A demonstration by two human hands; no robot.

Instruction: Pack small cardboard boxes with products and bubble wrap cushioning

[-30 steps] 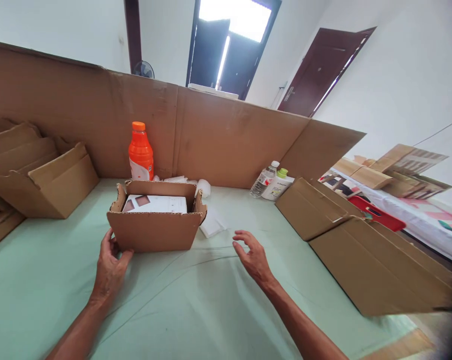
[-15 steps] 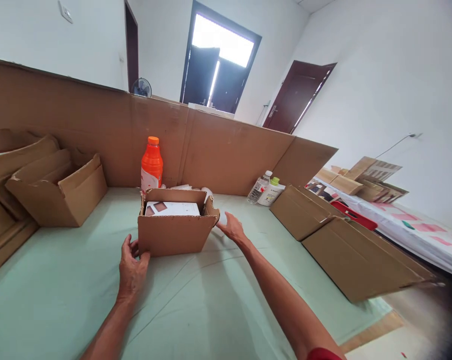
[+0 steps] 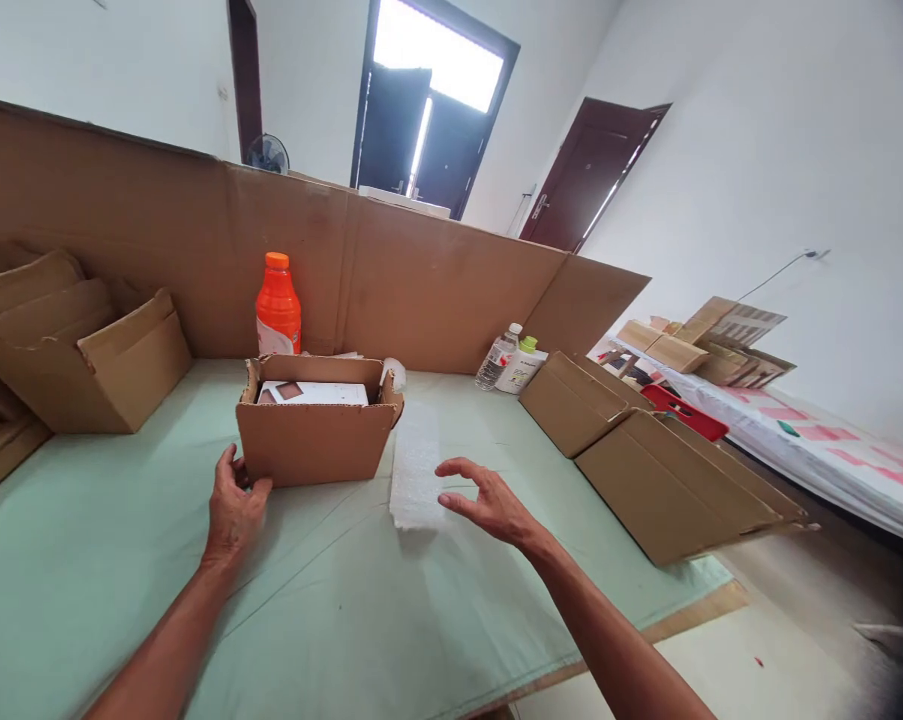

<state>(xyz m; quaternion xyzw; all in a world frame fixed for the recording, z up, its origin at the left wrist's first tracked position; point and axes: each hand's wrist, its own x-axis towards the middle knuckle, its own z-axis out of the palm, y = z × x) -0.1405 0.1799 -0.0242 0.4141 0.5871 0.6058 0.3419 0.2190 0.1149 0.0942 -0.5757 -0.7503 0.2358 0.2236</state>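
1 cardboard box (image 3: 312, 445) set on counter (image 3: 331, 600); 1 white box (image 3: 327, 394) contained in it. Lower left corner touched by left hand (image 3: 235, 508); whether gripped, cannot be told. Right hand (image 3: 490, 505) held open beside white packing sheet (image 3: 416, 490), seen just right of cardboard box.

Room Inspection: Interior and Light

Walls (image 3: 758, 170): plain white. Furniture: green-covered table (image 3: 331, 630), cardboard partition (image 3: 436, 290) standing along its far edge; bed-like piece (image 3: 826, 440), white-covered, beyond the surface's right edge. Openings: dark double door (image 3: 395, 125) beyond the far edge, bright pane (image 3: 437, 48) above it; maroon door (image 3: 593, 170) further right. Fan (image 3: 269, 153) visible over the partition. Cable (image 3: 773, 270) and socket (image 3: 818, 254) noted on right-hand wall. Floor (image 3: 785, 655): pale, exposed off the surface's near right corner.
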